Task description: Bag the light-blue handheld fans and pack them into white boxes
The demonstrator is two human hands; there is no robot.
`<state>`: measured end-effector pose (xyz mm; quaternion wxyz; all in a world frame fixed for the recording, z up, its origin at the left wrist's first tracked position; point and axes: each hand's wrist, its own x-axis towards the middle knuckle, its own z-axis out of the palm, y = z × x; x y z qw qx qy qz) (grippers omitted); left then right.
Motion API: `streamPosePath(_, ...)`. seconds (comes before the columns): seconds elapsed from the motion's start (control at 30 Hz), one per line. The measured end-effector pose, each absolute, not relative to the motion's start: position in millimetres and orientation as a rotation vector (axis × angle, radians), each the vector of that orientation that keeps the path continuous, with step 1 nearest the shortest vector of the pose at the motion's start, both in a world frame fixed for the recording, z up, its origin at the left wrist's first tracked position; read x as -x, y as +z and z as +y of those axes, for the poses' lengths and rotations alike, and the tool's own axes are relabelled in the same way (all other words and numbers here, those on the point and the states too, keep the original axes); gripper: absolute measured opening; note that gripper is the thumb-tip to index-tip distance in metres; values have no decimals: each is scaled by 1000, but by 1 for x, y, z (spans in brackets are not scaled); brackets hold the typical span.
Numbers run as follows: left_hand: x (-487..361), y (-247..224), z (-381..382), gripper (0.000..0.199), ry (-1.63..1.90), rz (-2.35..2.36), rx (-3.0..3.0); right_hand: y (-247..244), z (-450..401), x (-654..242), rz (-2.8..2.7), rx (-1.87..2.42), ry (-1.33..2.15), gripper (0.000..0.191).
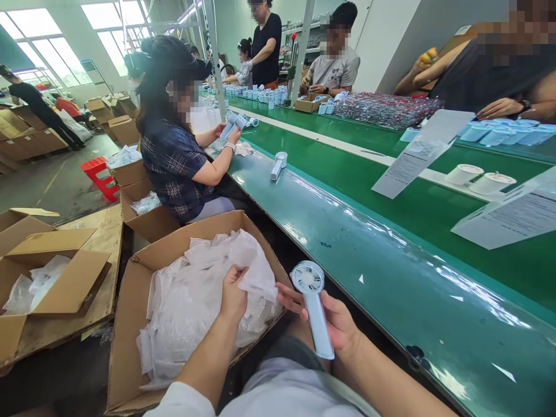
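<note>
My left hand [234, 294] pinches a translucent white plastic bag [259, 267] over the open carton. In my right hand [336, 321] lies a light-blue handheld fan [316, 318], its round head up and its handle pointing toward me. The thumb and palm hold the fan's handle, while some fingers stretch out toward the bag. Below my left hand, a large cardboard carton [124, 341] is filled with a pile of similar bags [186, 324]. Another light-blue fan [278, 165] rests on the bench ahead.
A green conveyor [347, 150] runs beside the teal bench [313, 214]. Two printed sheets [421, 153] stand over the belt at right, near white round parts [490, 182]. A co-worker [182, 145] at left holds blue fans. Open cartons [65, 249] stand left; other people work across the belt.
</note>
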<state>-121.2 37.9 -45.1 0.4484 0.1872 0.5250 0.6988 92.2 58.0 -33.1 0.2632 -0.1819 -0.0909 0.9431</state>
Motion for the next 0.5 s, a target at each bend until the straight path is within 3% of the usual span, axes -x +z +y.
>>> streamPosePath(0.1, 110, -51, 42, 28, 1759, 1364, -434, -30, 50, -91, -367, 465, 2522, 61)
streamPosePath(0.23, 98, -54, 34, 34, 1682, 1437, -480, -22, 47, -86, -618, 550, 2417, 44)
streamPosePath(0.37, 99, -36, 16, 37, 1823, 1756, -597, -14, 53, -85, -656, 581, 2351, 37)
streamPosePath(0.5, 85, -18, 17, 48, 1496, 1355, -432, -19, 51, -83, -653, 578, 2375, 41)
